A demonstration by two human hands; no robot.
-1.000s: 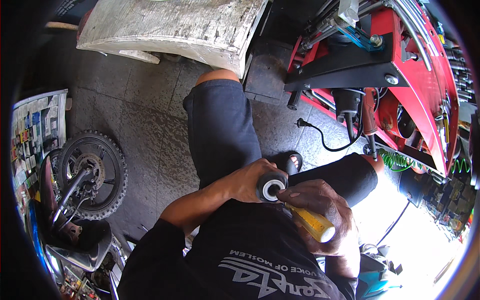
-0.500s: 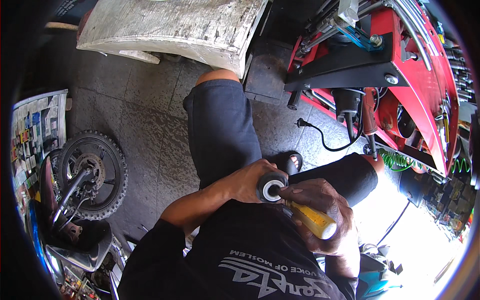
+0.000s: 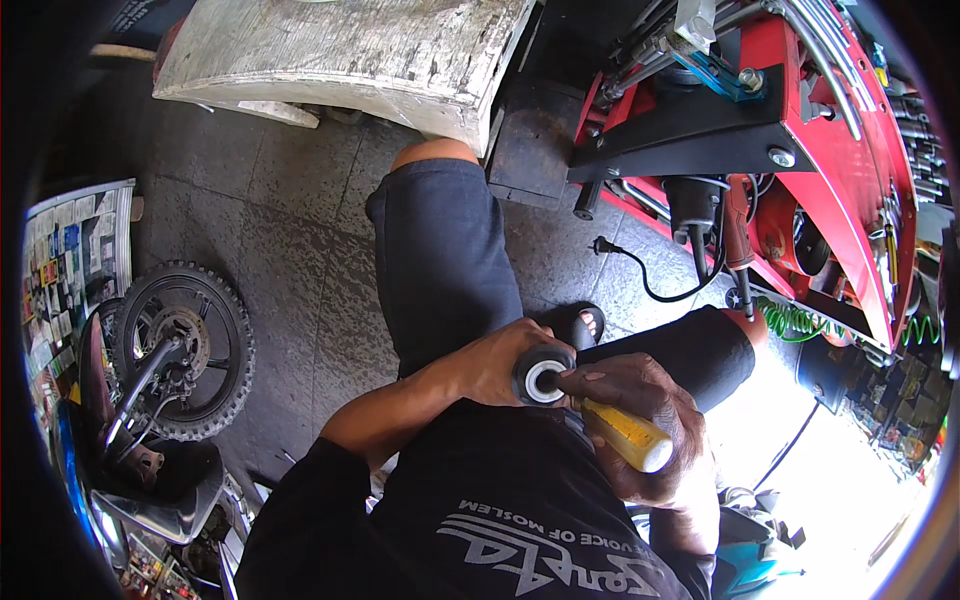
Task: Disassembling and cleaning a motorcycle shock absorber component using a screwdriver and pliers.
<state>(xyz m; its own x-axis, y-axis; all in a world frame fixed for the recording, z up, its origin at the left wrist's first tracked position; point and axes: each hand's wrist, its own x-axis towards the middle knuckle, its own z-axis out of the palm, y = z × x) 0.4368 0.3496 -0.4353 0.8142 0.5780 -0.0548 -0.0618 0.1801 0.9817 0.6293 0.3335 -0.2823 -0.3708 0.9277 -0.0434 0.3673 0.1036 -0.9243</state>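
My left hand point(image 3: 497, 362) is wrapped round a black cylindrical part point(image 3: 543, 355) in front of my belly. That part's open end faces me, with a pale metal ring round a dark centre. My right hand point(image 3: 655, 405) grips a screwdriver point(image 3: 625, 437) by its yellow handle, whose whitish butt points down and to the right. A finger of this hand reaches to the ring at the part's end. The screwdriver's blade is hidden, so I cannot tell whether its tip touches the part.
A worn whitish wooden bench point(image 3: 330, 50) stands ahead. Right of it is a red tool stand point(image 3: 850, 150) with a hanging power tool point(image 3: 738, 225) and a plugged cord point(image 3: 650, 285). A motorcycle wheel point(image 3: 185, 350) stands at left. My knees flank the dark tiled floor point(image 3: 290, 260).
The butt of the screwdriver handle has shifted slightly upward, and the right fingers with it. My left hand and the black part stay where they were.
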